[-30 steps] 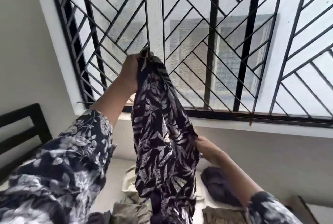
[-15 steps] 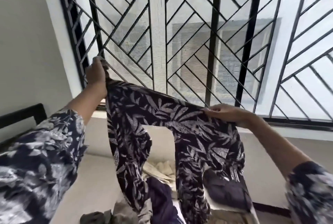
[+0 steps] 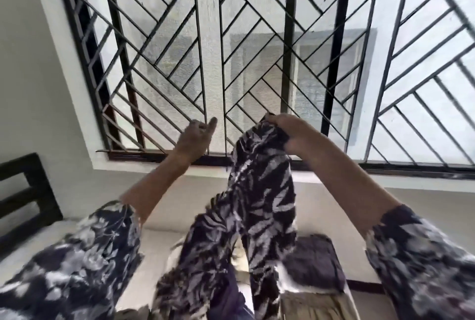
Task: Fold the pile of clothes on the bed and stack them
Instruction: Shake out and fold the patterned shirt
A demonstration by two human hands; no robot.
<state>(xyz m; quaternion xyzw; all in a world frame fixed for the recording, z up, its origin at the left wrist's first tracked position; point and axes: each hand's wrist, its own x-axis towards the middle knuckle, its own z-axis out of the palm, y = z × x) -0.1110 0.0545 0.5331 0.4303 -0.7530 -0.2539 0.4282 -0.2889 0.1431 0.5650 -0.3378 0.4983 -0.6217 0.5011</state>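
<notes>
Dark trousers with a white leaf print (image 3: 259, 204) hang in the air in front of me, both legs dangling down toward the bed. My right hand (image 3: 290, 132) grips their bunched top edge, raised before the window. My left hand (image 3: 196, 135) is raised to the left of the trousers, apart from the cloth, with fingers loosely curled and nothing in it. Below, on the bed, lie a dark purple garment (image 3: 314, 263), a khaki one (image 3: 316, 307) and pale crumpled cloth (image 3: 240, 258), partly hidden by the hanging legs.
A barred window (image 3: 257, 49) fills the wall straight ahead, with its sill just behind my hands. A dark wooden headboard (image 3: 23, 198) stands at the left. The pale bed sheet (image 3: 151, 263) stretches below the trousers.
My left hand has let go of the trousers' waist and moved right and down. The right hand has gathered the waist together, and the garment now hangs from it alone.
</notes>
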